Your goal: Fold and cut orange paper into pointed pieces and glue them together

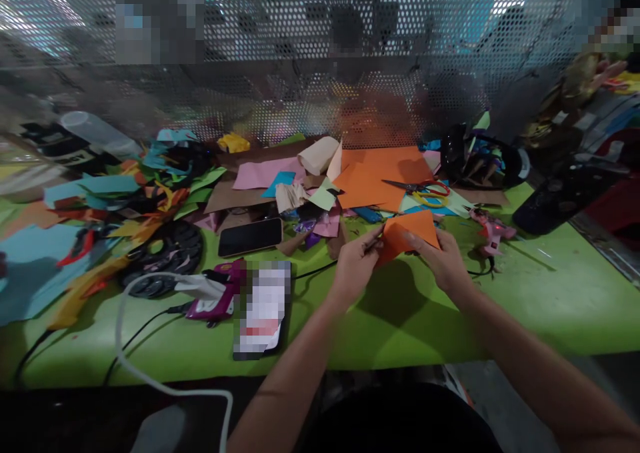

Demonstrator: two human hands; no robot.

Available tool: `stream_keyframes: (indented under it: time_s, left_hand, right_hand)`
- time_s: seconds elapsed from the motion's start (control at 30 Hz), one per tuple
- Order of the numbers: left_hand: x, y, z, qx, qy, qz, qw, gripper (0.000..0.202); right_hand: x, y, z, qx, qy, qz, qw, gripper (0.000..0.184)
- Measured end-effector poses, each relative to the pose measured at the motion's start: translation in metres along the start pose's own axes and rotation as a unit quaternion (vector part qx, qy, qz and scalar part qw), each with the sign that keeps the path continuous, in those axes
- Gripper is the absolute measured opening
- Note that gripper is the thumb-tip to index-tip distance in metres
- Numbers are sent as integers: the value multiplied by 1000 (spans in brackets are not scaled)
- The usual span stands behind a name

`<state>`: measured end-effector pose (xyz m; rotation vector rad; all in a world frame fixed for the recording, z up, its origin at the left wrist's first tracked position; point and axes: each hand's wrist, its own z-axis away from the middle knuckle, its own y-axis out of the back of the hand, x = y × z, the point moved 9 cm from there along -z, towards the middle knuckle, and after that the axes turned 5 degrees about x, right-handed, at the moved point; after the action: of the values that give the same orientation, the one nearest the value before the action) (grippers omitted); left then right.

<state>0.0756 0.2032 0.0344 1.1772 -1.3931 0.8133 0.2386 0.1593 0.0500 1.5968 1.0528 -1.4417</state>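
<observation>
My left hand (356, 266) pinches the left edge of a small piece of orange paper (411, 231), held a little above the green table. A dark, thin thing shows by the left fingertips; its kind I cannot make out. The right end of the same paper is gripped by my right hand (443, 258), its thumb lying on the face of the sheet. Just behind the paper are scissors (420, 190) with red and yellow handles, blades spread, resting on a large orange sheet (373, 169). Off to the right of my right hand stands a pink glue gun (494, 231) with a small red light.
A dark phone (250, 237) and a lit phone (265, 313) lie left of my hands, near a magenta power strip (215, 299) with a white cable. A yellow glue gun (85, 289) and paper scraps fill the left. A dark bottle (555, 196) lies tilted right. Perforated metal (280, 93) rises behind.
</observation>
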Motion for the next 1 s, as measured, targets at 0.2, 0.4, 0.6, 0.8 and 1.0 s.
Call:
stream_keyframes:
  time_s: [0.2, 0.4, 0.6, 0.8, 1.0]
  left_hand:
    - [8, 7, 3, 19, -24, -100, 995, 43]
    - [20, 5, 4, -1, -42, -164, 986, 41]
    - [19, 2, 5, -15, -52, -155, 986, 45]
    - [26, 8, 4, 3, -86, -240, 967, 51]
    - [31, 5, 3, -20, -148, -360, 921, 56]
  right_hand:
    - [4, 2, -9, -34, -44, -96, 994, 33]
    - [15, 7, -13, -8, -111, -117, 987, 32]
    - [13, 17, -21, 24, -76, -76, 994, 34]
    - [-15, 49, -29, 113, 71, 54, 990, 37]
    - [-85, 3, -5, -24, 327, 282, 902, 29]
